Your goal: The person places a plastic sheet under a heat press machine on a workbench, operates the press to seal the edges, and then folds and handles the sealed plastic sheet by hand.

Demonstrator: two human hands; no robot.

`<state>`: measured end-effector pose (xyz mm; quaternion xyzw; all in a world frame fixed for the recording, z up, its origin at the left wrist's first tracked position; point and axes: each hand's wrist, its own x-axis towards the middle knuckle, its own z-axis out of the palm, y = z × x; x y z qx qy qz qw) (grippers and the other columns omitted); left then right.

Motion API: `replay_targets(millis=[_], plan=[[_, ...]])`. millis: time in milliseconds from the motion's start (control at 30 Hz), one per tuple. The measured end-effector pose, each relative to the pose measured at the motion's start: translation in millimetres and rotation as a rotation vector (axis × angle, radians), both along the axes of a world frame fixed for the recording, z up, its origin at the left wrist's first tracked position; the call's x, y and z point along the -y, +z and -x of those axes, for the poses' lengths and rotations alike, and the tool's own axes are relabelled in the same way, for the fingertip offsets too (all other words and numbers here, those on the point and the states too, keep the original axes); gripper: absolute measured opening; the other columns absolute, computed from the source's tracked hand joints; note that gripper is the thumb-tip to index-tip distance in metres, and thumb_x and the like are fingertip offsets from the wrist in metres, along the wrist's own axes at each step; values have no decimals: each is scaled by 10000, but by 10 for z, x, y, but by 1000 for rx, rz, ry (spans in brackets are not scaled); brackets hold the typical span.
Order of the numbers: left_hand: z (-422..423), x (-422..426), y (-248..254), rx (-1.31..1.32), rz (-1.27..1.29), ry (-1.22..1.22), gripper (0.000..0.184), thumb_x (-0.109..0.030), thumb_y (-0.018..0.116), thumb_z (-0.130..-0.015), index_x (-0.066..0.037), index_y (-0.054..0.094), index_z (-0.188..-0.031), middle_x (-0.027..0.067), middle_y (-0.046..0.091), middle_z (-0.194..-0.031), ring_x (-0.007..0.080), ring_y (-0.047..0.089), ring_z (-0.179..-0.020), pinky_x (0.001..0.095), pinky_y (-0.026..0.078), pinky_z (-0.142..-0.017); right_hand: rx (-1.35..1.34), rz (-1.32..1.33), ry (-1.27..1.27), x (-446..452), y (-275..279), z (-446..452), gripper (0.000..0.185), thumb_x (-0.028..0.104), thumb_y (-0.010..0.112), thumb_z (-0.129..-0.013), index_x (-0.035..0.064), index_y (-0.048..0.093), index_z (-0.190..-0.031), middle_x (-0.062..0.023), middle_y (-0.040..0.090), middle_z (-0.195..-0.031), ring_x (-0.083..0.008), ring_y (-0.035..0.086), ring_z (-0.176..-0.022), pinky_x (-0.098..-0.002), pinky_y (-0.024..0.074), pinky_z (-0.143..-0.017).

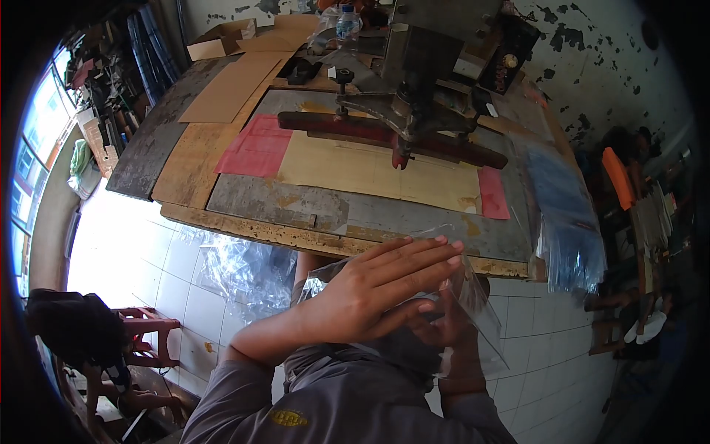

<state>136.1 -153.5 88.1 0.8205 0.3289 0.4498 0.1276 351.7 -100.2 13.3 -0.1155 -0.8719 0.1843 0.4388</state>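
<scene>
A clear plastic sheet (481, 318) is held in front of my body, just off the worktable's front edge (296, 235). My left hand (384, 285) lies over the plastic with its fingers stretched out together, pointing right. Below and to the right, my right hand (447, 318) is upright against the plastic, its fingers partly hidden by the left hand and the sheet. Beyond the hands, a press machine with a long dark red bar (355, 127) stands over a yellow strip (347, 169) with pink pieces (255, 146) at its ends.
Stacked clear bluish plastic (566, 214) hangs over the table's right edge. Crumpled plastic (248, 270) lies below the table at left. Cardboard (233, 85) and a water bottle (346, 26) are at the back. A red stool (151, 329) stands at lower left.
</scene>
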Motion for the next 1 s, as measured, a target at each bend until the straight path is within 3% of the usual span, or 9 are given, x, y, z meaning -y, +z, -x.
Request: replay_targets(millis=[100, 233, 433, 533, 633, 1000], plan=[[-13, -7, -10, -5, -18, 27, 582, -170, 664, -932, -14, 515, -1472, 154, 527, -1532, 340, 505, -1420, 497, 430, -1116, 38, -35, -93, 55, 4, -20, 727, 318, 723, -937, 47, 406, -1532, -218, 461, -1526, -419, 486, -1394, -535, 439, -1088], [-1, 5, -4, -26, -35, 67, 574, -160, 661, -929, -14, 524, -1467, 159, 539, -1520, 341, 532, -1395, 489, 448, -1100, 99, -130, -201, 86, 55, -10, 722, 333, 717, -946, 26, 414, -1525, -223, 538, -1462, -426, 551, -1331, -531, 455, -1071], [3, 5, -26, -18, -21, 93, 581, -160, 678, -930, -7, 520, -1468, 180, 553, -1499, 352, 548, -1376, 474, 467, -1084, 86, -66, -107, 97, 125, -12, 724, 329, 695, -968, -53, 391, -1502, -303, 527, -1444, -454, 533, -1351, -539, 408, -1129], [-6, -17, -72, -17, -24, 88, 593, -160, 685, -930, -3, 509, -1474, 191, 548, -1499, 360, 546, -1375, 472, 474, -1079, -13, -31, -118, 90, 150, 27, 706, 337, 736, -924, -10, 477, -1482, -249, 588, -1384, -413, 627, -1187, -503, 496, -965], [-16, -16, -68, -7, -18, 80, 604, -158, 686, -929, 1, 498, -1480, 195, 536, -1508, 369, 541, -1377, 471, 476, -1079, 4, 13, -74, 106, 145, -15, 688, 308, 745, -929, -55, 466, -1443, -272, 542, -1444, -421, 535, -1356, -533, 413, -1128], [-16, -27, -40, -16, 16, 43, 653, -223, 672, -941, 13, 453, -1509, 198, 482, -1552, 382, 503, -1406, 475, 455, -1103, -72, 55, -50, 110, 75, 37, 744, 338, 741, -942, -29, 423, -1506, -291, 493, -1475, -423, 530, -1350, -522, 431, -1108]])
